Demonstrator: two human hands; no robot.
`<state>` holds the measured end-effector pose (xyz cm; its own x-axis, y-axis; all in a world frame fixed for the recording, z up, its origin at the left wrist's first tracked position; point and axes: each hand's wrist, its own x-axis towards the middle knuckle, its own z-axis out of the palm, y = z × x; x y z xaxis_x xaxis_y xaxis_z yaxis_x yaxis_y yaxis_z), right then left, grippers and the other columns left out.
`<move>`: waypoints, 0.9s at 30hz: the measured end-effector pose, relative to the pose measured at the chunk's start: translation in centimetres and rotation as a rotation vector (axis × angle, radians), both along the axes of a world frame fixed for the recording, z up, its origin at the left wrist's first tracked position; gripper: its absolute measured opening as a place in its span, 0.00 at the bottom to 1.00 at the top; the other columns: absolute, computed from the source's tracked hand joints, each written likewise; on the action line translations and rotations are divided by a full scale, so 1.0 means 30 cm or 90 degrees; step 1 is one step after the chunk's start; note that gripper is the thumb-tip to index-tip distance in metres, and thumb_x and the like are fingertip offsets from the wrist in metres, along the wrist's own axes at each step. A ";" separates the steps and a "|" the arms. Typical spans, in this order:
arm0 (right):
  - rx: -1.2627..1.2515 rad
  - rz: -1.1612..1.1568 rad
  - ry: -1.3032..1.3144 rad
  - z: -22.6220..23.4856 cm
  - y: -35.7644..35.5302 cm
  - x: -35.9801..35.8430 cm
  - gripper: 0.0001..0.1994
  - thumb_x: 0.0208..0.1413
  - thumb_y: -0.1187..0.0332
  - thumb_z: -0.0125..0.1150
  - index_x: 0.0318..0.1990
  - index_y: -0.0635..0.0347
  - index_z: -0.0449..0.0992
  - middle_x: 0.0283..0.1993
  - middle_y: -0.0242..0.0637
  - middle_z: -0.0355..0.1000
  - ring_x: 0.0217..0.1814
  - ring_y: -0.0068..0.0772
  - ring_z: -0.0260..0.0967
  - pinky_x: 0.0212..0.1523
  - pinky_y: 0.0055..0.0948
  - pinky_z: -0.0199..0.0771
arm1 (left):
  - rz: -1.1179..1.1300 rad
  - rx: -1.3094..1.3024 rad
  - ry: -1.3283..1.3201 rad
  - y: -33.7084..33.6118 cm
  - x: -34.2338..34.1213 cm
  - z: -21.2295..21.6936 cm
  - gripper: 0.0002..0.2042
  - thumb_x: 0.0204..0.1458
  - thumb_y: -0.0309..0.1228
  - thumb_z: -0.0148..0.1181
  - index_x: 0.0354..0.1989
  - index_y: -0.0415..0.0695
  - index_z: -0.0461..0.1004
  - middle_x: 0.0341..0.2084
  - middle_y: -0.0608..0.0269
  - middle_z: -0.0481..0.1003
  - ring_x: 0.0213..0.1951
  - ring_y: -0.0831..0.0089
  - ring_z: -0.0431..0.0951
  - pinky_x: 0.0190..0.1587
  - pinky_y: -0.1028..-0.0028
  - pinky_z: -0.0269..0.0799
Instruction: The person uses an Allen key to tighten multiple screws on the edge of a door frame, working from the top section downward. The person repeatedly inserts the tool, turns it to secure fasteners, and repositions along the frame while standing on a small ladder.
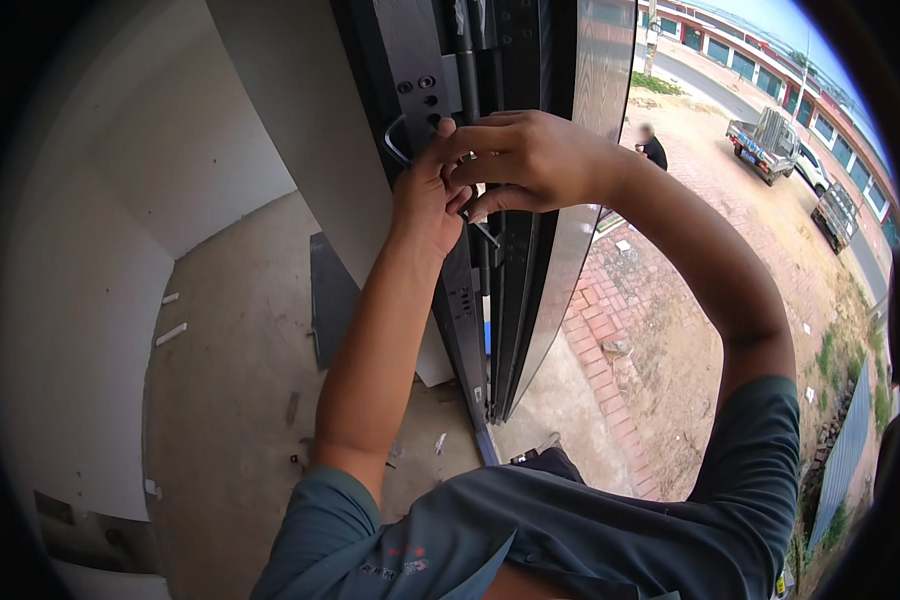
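Both my hands are raised together at the edge of a dark metal door frame. My left hand (430,200) is closed, with a bent hex key (395,140) sticking out beside its thumb and index finger. From above, my right hand (515,160) curls over the left fingers, its fingertips pressed together near them; what they grip is hidden. Below the hands a thin silver rod (487,234) pokes out. Just above is a dark hinge plate (415,70) with several screws and holes, next to a vertical hinge barrel (468,80).
The dark door leaf (560,290) stands to the right of the frame. Left is a room with a pale wall (80,230), a concrete floor (230,380) and a dark panel (330,295). Outside are brick paving (610,370), a person (652,150) and a parked truck (765,145).
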<state>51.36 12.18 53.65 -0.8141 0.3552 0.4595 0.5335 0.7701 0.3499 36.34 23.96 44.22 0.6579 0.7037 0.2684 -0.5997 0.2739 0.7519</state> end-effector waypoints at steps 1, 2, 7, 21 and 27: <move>0.004 0.013 -0.019 0.012 0.013 -0.006 0.15 0.54 0.57 0.71 0.40 0.60 0.82 0.50 0.40 0.78 0.49 0.44 0.79 0.45 0.42 0.82 | 0.022 -0.013 0.003 -0.006 0.010 0.001 0.17 0.64 0.49 0.63 0.40 0.46 0.80 0.28 0.73 0.76 0.27 0.82 0.76 0.29 0.81 0.72; -0.013 0.011 -0.039 0.016 0.018 -0.012 0.15 0.54 0.57 0.71 0.40 0.60 0.82 0.48 0.41 0.78 0.47 0.45 0.79 0.44 0.42 0.82 | 0.020 -0.020 0.007 -0.013 0.012 0.004 0.18 0.64 0.49 0.61 0.43 0.46 0.80 0.30 0.72 0.77 0.31 0.80 0.77 0.33 0.79 0.74; 0.004 0.063 -0.051 -0.014 0.065 -0.019 0.15 0.57 0.58 0.70 0.38 0.64 0.82 0.40 0.43 0.80 0.41 0.48 0.80 0.42 0.42 0.82 | 0.003 -0.021 0.031 -0.039 -0.002 0.028 0.20 0.68 0.48 0.56 0.52 0.43 0.79 0.40 0.64 0.79 0.47 0.73 0.81 0.48 0.72 0.79; -0.140 0.094 0.887 -0.337 0.054 -0.248 0.14 0.72 0.67 0.52 0.37 0.67 0.77 0.32 0.35 0.73 0.32 0.29 0.69 0.35 0.28 0.69 | 0.009 0.013 0.033 -0.056 -0.008 0.039 0.17 0.68 0.47 0.56 0.37 0.44 0.76 0.22 0.74 0.70 0.23 0.82 0.69 0.27 0.80 0.63; 0.204 -0.077 0.569 -0.261 0.051 -0.009 0.18 0.64 0.60 0.62 0.55 0.64 0.77 0.59 0.45 0.71 0.57 0.42 0.72 0.57 0.34 0.70 | 0.040 0.009 0.094 -0.060 -0.046 0.052 0.16 0.67 0.45 0.59 0.30 0.46 0.76 0.19 0.78 0.66 0.16 0.87 0.54 0.20 0.81 0.47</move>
